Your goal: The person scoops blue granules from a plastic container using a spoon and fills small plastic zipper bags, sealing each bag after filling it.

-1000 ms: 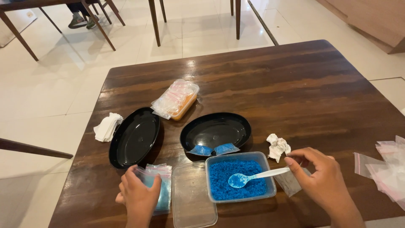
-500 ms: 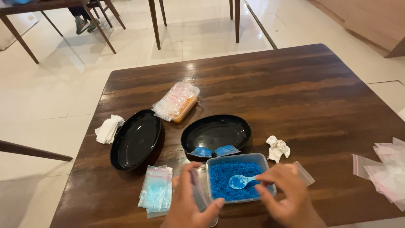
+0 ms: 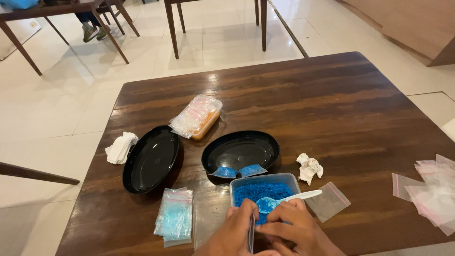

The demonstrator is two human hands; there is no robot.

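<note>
While your hands meet over the near edge of the tub [image 3: 265, 182] of blue grains, both are pinched on a small clear bag [image 3: 250, 233] held edge-on between them: left hand [image 3: 234, 234] curled on its left side, right hand [image 3: 296, 230] closing fingers on the other. The spoon [image 3: 284, 200] lies loaded across the tub, its handle jutting past the right rim just above your right knuckles; a nudge there could, I judge, flip it and scatter grains. The bag is thin and slippery, so a loose pinch may let it drop into the tub. The tub's lid [image 3: 208, 215] sits touching its left wall, and the pile of filled bags [image 3: 174, 219] lies close to your left wrist, easy to sweep off.

The dark wood surface [image 3: 303, 99] also carries two black trays, a tub of orange packets, crumpled tissue and empty bags at right. Pale tiled floor and chair legs lie beyond.
</note>
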